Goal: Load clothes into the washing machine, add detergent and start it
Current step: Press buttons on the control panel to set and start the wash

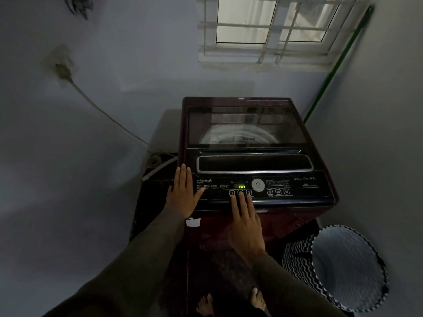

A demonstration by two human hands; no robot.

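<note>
Plainly, both hands lay flat and released, grasping nothing. The left hand point(183, 194) rested on the left end of the washing machine point(251, 156), whose lid was closed. The right hand point(246, 225) reached straight fingers point(240, 197) onto buttons 1 to 3 under the lit display point(241, 186). A chevron basket point(295, 259) stood near right, and a green pole point(338, 65) leaned far right.

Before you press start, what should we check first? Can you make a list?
1. Power: the display reads "on" - ok.
2. The washing machine has its lid closed - ok.
3. The clothes are in the drum: glass too dark - cannot tell.
4. The detergent is added - cannot tell.
5. The right hand has its fingers at the numbered buttons - ok.
6. The laundry basket is emptied: nothing shows inside - ok.
</note>
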